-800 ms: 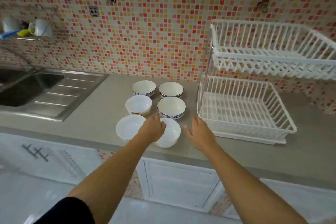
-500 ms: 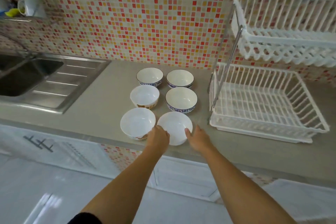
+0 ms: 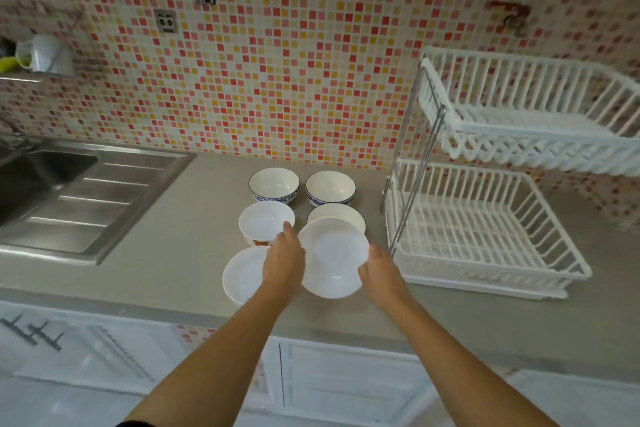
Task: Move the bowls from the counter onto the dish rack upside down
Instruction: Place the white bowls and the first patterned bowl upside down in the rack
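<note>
Bowls (image 3: 333, 256): glossy white ceramic
Dish rack (image 3: 485, 236): white plastic, metal posts
Counter (image 3: 166, 253): matt grey
Sink (image 3: 69, 191): brushed steel

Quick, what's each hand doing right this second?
Left hand: closed on the left rim of the plain white bowl.
Right hand: closed on the same bowl's right rim.

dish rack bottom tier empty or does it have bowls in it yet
Empty: the lower tier of the dish rack shows only bare white bars; no bowl sits in it.

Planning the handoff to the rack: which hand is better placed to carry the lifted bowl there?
Right hand: it grips the lifted bowl on the side nearest the dish rack.
</note>
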Demonstrator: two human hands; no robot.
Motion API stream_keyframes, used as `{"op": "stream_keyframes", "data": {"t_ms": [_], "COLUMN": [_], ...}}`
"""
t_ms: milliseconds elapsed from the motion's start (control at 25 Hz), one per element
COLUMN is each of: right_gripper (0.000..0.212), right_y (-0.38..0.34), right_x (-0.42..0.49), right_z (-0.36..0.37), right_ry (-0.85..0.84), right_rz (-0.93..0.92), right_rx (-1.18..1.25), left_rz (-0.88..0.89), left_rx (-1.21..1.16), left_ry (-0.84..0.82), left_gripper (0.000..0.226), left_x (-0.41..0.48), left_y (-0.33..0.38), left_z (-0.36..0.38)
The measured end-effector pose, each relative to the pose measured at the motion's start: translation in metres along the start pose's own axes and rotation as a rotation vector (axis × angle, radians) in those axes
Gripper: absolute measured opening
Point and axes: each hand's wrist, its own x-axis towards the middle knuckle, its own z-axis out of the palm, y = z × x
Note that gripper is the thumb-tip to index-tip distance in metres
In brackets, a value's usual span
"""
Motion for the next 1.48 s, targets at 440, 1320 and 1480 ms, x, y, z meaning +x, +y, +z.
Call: {"op": "stream_keyframes", "data": {"t_ms": [440,1320,1480], "right_gripper": [0.059,0.086,0.085], "right_y": [-0.077,0.092,0.092], "right_x": [-0.018,0.174,0.197], "right_z": [-0.217,-0.394,-0.393], "right_ry": [0.65,0.01,-0.014], "right_rz": [-0.448,-0.574,-0.581], "right_rx": [-0.102,-0.174,-0.34], "left_rz": [0.503,0.875,0.789], "left_rx": [-0.596,-0.029,0.168], "left_ry": [0.362,-0.052,-0.073], "left_gripper": [0.039,0.067,0.062], "left_x": [0.03,0.15,0.16], "left_y": [0.135,0.346,0.363], "left_z": [-0.135,-0.104,-0.095]}}
